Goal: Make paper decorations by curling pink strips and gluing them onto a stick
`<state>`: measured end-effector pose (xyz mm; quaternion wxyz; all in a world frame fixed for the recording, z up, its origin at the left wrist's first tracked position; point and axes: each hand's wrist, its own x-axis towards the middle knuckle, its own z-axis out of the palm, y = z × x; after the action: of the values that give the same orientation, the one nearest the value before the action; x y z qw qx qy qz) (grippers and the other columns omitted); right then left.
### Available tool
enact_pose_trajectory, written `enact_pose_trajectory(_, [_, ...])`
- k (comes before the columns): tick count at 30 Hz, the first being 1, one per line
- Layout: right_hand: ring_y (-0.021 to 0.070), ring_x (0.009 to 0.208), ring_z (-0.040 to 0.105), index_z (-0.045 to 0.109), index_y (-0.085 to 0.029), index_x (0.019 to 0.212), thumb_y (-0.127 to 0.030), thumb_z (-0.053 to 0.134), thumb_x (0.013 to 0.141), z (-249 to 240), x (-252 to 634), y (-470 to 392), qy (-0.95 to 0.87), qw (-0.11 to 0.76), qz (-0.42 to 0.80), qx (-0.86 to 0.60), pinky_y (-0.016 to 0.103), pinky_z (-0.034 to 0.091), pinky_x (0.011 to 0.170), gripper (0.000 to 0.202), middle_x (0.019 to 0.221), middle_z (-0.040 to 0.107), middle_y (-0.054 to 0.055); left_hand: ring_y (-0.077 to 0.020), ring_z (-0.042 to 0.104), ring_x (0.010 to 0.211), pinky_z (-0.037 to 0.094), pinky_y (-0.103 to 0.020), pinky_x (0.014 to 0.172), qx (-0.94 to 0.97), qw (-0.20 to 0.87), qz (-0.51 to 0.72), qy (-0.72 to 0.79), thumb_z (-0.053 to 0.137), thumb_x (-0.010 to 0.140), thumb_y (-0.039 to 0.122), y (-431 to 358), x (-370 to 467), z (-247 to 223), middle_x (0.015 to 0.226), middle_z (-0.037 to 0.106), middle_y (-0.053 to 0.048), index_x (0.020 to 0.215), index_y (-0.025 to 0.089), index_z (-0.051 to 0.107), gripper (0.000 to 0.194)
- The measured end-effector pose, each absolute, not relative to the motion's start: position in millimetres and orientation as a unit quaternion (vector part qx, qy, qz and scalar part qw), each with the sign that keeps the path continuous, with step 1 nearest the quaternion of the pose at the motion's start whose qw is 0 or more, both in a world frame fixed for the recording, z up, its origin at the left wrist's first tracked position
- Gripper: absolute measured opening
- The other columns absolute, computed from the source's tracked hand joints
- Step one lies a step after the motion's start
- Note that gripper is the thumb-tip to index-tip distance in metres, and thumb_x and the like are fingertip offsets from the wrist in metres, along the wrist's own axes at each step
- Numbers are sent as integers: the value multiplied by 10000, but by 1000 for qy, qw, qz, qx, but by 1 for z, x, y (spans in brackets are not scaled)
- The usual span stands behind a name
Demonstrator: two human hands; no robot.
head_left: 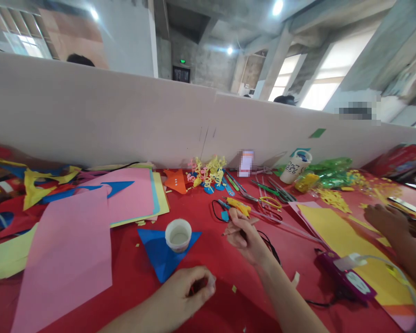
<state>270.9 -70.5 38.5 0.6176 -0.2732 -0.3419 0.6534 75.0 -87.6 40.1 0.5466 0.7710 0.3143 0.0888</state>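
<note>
Head view: the right hand (247,238) grips a pencil (230,230) just on the near side of a yellow glue gun (236,205). The left hand (180,290), nearer and farther left, has its fingers curled toward the thumb; whether it holds anything I cannot tell. Just beyond it, a white cup (178,236) stands on blue folded paper (158,252). Pink paper (71,254) lies left, yellow paper (346,236) right.
</note>
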Motion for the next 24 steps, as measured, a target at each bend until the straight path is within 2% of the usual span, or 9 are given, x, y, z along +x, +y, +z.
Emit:
enact_pose_trajectory(3, [28,314,93,387,-202,633,-245,598,753,36,273,-67,-316,647,643,-263,161,125,340,247,354,278,-135,-110,468,558,329,-216,528,802,461,67,373,525,742,289,-84,89,29,615,544,17,699,157,574,147])
enact_pose_trajectory(6, [36,332,84,389,-206,645,-233,620,731,34,281,-63,-284,677,623,-270,157,133,337,248,380,284,-134,-152,530,567,348,-248,527,824,386,65,410,492,745,304,-73,113,16,614,608,-35,667,141,622,222])
enact_pose_trajectory(8, [42,338,90,383,-208,643,-230,622,729,33,287,-62,-273,690,613,-271,154,153,338,255,381,257,-134,-173,570,594,376,-262,543,818,382,96,420,443,780,308,-65,129,11,658,645,-64,799,121,654,283])
enact_pose_trajectory(10, [49,341,99,363,-208,618,-233,617,736,31,292,-60,-272,699,604,-270,155,172,340,281,374,225,-131,-187,598,619,402,-262,545,802,414,114,414,513,744,313,-60,139,11,712,672,-74,1123,79,555,447])
enact_pose_trajectory(12, [52,344,104,347,-205,595,-238,609,746,29,296,-59,-275,705,594,-272,158,182,341,304,371,217,-126,-201,614,661,428,-273,562,805,416,127,403,541,736,353,-60,137,19,765,684,-90,1202,68,498,547])
enact_pose_trajectory(16, [50,347,146,361,-203,603,-246,597,764,26,300,-59,-295,700,577,-299,164,196,359,289,377,252,-118,-152,603,665,463,-257,619,834,357,220,359,470,809,315,-60,100,56,784,677,-32,1069,199,607,316])
enact_pose_trajectory(18, [48,357,230,393,-205,641,-272,595,767,26,299,-62,-324,673,584,-317,166,212,377,247,404,321,-106,-159,606,746,477,-267,665,824,283,302,386,430,843,334,-50,76,74,838,670,-41,972,200,638,279])
enact_pose_trajectory(20, [59,397,352,422,-205,682,-317,571,782,29,294,-67,-380,612,605,-339,173,251,401,212,466,434,-77,-178,594,894,467,-312,806,830,239,318,391,425,854,340,-33,57,83,967,656,-48,1007,212,629,285])
enact_pose_trajectory(24, [102,489,483,442,-202,790,-358,472,840,33,266,-81,-535,425,626,-376,223,364,495,167,564,535,-37,-208,440,1179,349,-389,990,889,230,210,335,375,888,384,-5,44,72,1247,537,-32,1130,291,583,333])
